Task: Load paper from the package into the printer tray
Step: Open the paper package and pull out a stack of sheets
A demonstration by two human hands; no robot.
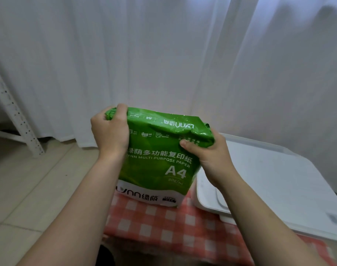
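A green A4 paper package (158, 160) stands upright on its white lower end on a red-and-white checked tablecloth (163, 225). My left hand (111, 131) grips the crumpled top left corner of the wrapper. My right hand (207, 150) grips the top right corner, thumb pressed on the front. The top flap is folded over and no sheets show. A white printer (275, 185) sits just right of the package with its lid shut; its tray is not visible.
White curtains (163, 54) hang close behind the table. A white perforated metal shelf frame (16, 116) stands at the far left on a beige tiled floor (29, 179).
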